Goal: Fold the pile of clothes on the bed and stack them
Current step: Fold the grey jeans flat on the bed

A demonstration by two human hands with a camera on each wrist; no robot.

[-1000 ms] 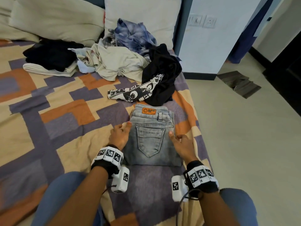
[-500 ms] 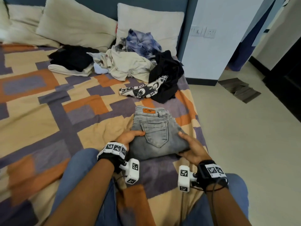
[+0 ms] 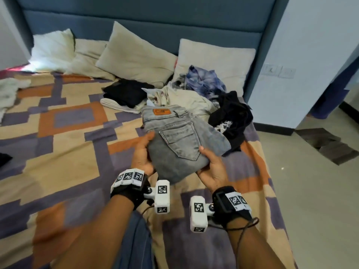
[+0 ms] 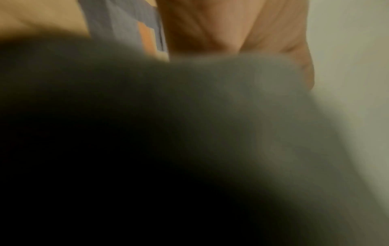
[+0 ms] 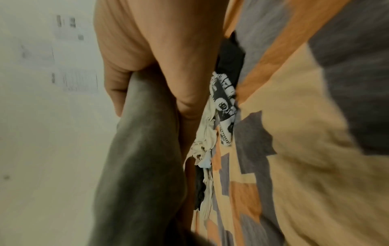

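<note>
Folded grey jeans (image 3: 180, 140) are up off the bed (image 3: 64, 152), held between both hands just in front of the unfolded clothes pile (image 3: 194, 98). The left hand (image 3: 142, 156) grips the jeans' left edge, thumb lying on top of the denim and the fingers tucked out of sight beneath. The right hand (image 3: 212, 167) grips the near right corner the same way, thumb on top beside the back pocket, fingers hidden under the fold. The orange leather patch at the waistband faces up, on the jeans' far end, nearest the pile.

Just left of the pile sits a small stack (image 3: 124, 96), a black folded garment on a pale one. On the pile's right side a black printed shirt (image 3: 231, 117) is partly covered by the jeans' far corner, so its print shows only in a sliver. Pillows (image 3: 136, 59) line the headboard behind the pile.

The left wrist view is nearly lost: dark blurred cloth (image 4: 189, 133) fills most of it, with only a strip of skin and patterned bedspread above, too soft to read the fingers. The right wrist view is smeared too, yet it shows the right hand (image 5: 147, 58) clamped on the grey denim (image 5: 143, 149), thumb one side, fingers the other, with the pile beyond it.
</note>
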